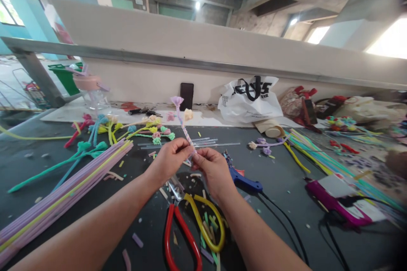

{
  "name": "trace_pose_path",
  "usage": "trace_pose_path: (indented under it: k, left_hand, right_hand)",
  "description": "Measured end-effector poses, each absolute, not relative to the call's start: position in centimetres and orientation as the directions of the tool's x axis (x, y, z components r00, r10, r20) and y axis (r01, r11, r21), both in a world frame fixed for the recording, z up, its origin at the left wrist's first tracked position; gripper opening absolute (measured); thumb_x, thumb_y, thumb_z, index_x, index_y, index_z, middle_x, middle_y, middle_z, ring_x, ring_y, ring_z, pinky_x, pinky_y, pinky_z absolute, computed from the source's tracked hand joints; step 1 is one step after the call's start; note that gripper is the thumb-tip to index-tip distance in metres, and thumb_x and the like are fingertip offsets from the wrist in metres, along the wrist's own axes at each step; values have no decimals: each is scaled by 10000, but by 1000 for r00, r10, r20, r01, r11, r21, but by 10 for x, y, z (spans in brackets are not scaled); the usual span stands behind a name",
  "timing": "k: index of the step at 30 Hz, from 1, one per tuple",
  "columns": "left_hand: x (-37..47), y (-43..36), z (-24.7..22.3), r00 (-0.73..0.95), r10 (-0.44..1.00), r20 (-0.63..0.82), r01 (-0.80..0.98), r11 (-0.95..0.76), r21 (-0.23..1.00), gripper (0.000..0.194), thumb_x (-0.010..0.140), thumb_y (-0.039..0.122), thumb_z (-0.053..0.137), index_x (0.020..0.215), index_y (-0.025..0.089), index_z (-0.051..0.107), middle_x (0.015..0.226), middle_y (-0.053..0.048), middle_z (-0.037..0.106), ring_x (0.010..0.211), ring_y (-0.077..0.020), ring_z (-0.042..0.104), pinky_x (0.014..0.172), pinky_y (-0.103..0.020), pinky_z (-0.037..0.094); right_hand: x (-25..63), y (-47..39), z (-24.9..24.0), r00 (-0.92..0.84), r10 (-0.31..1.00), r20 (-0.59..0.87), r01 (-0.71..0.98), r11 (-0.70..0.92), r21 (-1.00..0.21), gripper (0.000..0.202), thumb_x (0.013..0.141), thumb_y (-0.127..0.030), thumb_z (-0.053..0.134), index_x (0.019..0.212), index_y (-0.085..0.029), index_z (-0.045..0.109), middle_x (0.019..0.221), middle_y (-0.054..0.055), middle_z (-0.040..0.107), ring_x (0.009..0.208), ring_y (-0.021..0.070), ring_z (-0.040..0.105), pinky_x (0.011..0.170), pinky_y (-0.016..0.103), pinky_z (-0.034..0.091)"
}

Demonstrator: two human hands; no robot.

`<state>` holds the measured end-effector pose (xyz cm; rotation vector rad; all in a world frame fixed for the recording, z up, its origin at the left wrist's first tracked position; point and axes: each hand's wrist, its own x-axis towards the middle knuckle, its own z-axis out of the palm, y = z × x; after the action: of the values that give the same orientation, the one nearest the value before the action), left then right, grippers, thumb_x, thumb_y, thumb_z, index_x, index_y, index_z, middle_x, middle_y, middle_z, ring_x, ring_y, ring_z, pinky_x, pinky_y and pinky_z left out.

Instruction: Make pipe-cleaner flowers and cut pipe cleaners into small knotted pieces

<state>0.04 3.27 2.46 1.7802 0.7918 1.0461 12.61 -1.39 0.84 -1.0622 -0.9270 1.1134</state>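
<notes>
My left hand (170,159) and my right hand (211,169) meet over the middle of the dark table. Both pinch the lower part of a twisted pink and lilac stem (186,133), which stands nearly upright. A lilac flower (177,101) tops it, with a cream flower (188,114) and a pink one (171,116) at its sides. Below my hands lie red-handled pliers (170,228) and yellow-handled scissors (219,237). A blue glue gun (246,181) rests just right of my right hand.
Lilac, pink and yellow stems (70,190) lie left, near finished flowers (92,148). A magenta tool (337,203) with cables is at right. Behind are a phone (187,95), a white bag (251,101) and a clear jar (92,93). Clear sticks (219,144) and scraps litter the table.
</notes>
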Motion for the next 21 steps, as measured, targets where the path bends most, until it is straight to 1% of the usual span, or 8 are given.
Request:
trace_pose_path:
  k: [1, 3, 7, 10, 15, 19, 21]
  left_hand:
    - [0, 33, 25, 456, 832, 316, 57, -382, 922, 239, 804, 331, 482, 656, 155, 549, 615, 31, 493, 606, -100, 445, 573, -206, 362]
    - [1, 34, 25, 480, 825, 298, 29, -354, 935, 235, 798, 342, 492, 675, 153, 560, 620, 27, 507, 609, -103, 454, 577, -206, 372]
    - [2, 37, 22, 469, 842, 267, 30, -317, 948, 167, 724, 315, 596, 725, 149, 590, 649, 15, 563, 623, -112, 498, 599, -214, 403]
    - [2, 38, 20, 489, 834, 257, 3, -297, 955, 143, 717, 287, 601, 748, 147, 600, 668, 4, 587, 628, -118, 523, 613, -224, 418]
    - [1, 38, 21, 518, 807, 282, -17, -320, 947, 76, 718, 218, 583, 729, 144, 598, 668, -2, 595, 639, -123, 540, 633, -233, 423]
    - [2, 38, 17, 532, 795, 292, -18, -334, 943, 48, 722, 183, 567, 716, 143, 592, 670, -3, 595, 647, -123, 542, 650, -239, 429]
    - [2, 39, 15, 527, 796, 298, -25, -336, 942, 44, 718, 177, 570, 708, 142, 594, 674, -6, 598, 654, -125, 547, 659, -241, 432]
  right_hand:
    - [126, -14, 9, 190, 981, 41, -301, 98, -949, 173, 591, -276, 707, 643, -158, 592, 562, -33, 583, 468, 88, 494, 510, 231, 411]
    - [126, -14, 11, 184, 983, 26, -379, 95, -920, 183, 573, -269, 727, 639, -156, 598, 572, -32, 589, 471, 81, 496, 507, 224, 420]
    - [126, -15, 13, 212, 977, 12, -412, 101, -905, 195, 555, -261, 747, 628, -153, 602, 552, -36, 572, 468, 74, 491, 493, 209, 420]
    - [127, -15, 13, 204, 979, -3, -423, 85, -902, 203, 552, -270, 750, 626, -151, 602, 552, -32, 567, 461, 74, 481, 473, 210, 422]
    - [129, -15, 8, 161, 987, -11, -368, 50, -928, 207, 610, -308, 707, 599, -149, 575, 496, -42, 544, 385, 62, 442, 414, 201, 404]
    - [130, -14, 7, 185, 983, 13, -256, 61, -965, 238, 639, -333, 672, 550, -154, 543, 435, -59, 495, 330, 52, 394, 363, 192, 392]
    - [131, -14, 7, 182, 983, 12, -228, 54, -972, 265, 641, -351, 666, 528, -160, 520, 409, -69, 465, 308, 48, 367, 342, 189, 383]
